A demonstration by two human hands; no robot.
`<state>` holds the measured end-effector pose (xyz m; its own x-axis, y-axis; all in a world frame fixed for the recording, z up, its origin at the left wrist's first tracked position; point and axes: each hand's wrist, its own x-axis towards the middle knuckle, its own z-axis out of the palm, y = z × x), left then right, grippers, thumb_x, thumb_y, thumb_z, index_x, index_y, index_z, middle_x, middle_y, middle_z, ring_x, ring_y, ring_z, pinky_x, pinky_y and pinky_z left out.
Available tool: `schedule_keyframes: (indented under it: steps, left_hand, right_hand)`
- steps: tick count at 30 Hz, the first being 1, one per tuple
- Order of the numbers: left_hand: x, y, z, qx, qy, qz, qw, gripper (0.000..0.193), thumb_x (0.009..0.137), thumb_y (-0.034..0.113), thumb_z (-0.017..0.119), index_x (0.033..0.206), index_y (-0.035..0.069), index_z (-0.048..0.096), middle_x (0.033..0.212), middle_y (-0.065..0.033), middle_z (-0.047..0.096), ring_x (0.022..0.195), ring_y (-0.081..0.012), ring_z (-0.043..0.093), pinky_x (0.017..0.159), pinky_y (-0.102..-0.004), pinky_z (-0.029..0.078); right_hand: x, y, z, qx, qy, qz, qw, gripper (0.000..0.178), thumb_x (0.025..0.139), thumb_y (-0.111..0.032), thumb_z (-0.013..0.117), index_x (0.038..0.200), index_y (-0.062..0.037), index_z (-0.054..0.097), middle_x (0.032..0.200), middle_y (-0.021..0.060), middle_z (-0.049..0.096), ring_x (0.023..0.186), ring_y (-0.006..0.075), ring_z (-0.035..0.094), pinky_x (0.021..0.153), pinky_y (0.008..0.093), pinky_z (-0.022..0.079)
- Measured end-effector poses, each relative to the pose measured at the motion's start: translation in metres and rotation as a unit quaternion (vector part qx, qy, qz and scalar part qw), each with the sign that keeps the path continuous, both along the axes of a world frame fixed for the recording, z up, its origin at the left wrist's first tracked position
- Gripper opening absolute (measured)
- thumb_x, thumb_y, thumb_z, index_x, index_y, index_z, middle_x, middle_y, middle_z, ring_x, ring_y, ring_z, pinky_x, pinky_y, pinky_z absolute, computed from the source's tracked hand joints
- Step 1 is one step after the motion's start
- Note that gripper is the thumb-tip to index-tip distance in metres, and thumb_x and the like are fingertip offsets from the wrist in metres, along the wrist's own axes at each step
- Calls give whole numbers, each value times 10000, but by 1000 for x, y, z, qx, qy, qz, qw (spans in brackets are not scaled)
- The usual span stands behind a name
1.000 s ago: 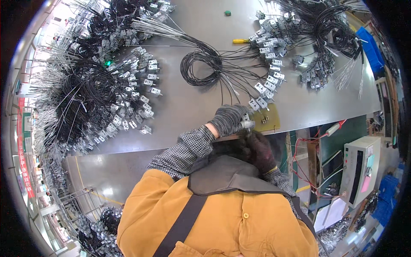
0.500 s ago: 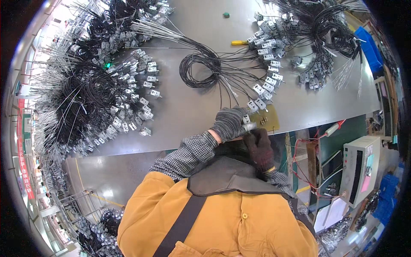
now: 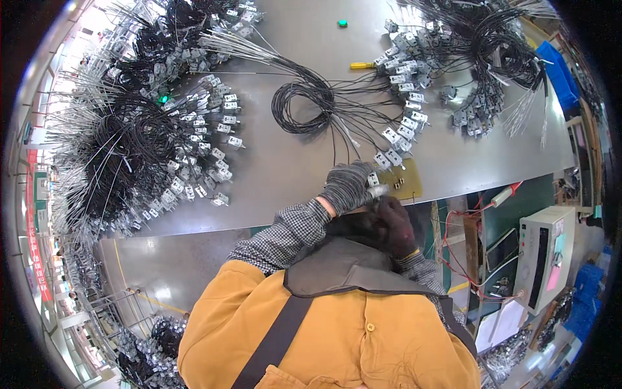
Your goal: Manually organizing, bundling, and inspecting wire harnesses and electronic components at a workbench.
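Observation:
My left hand [image 3: 350, 187], in a grey striped glove with a pale wrapped thumb tip, grips a small silver block-shaped part [image 3: 372, 179] at the table's near edge. Just right of it, my right hand [image 3: 396, 225] wears a dark maroon glove. Its fingers are curled close to the left thumb; whatever they hold is hidden. Beside both hands lies a yellowish plate [image 3: 412, 180] with a few small brass-coloured pieces [image 3: 398, 183] on it. Similar silver blocks [image 3: 407, 126] run in a row beyond, joined to a looped bundle of black wires [image 3: 301, 107].
Large heaps of black wires with silver blocks cover the left side [image 3: 129, 142] and far right [image 3: 486, 52] of the metal table [image 3: 259, 162]. A yellow-handled tool [image 3: 361, 65] and green piece [image 3: 342, 23] lie farther back. A pale boxy device [image 3: 547, 253] with red leads stands at right.
My right hand has shifted slightly, its fingers turning at the table edge. My left hand keeps its hold on the silver block. The green piece looks brighter.

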<state>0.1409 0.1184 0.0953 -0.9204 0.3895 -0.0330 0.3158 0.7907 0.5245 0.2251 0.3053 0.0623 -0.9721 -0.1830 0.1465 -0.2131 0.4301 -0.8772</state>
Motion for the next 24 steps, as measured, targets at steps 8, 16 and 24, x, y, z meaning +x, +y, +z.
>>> schedule_keyframes:
  steps: [8,16,24]
  left_hand:
    - [2,1,6,-23,-41,5,999,573,832,553,702,1130,64,676,971,-164,710,895,-344,695,819,-466,524]
    - [-2,1,5,-2,-67,9,998,521,828,533,721,1094,86,689,974,-146,702,932,-337,689,819,-461,526]
    - [-13,-1,8,89,-181,64,977,500,895,411,698,1249,65,627,1124,-185,679,1091,-316,651,959,-417,508]
  right_hand:
    - [2,-10,13,3,-154,-56,986,355,985,-289,610,1181,6,601,1016,193,701,921,365,685,812,438,532]
    - [-1,-7,-12,-205,-332,-58,919,355,935,-245,648,1193,-6,604,1059,210,683,915,373,679,820,472,527]
    - [-1,-3,17,-11,-59,34,998,383,1024,-278,528,1261,21,556,1026,167,660,883,260,663,715,367,537]
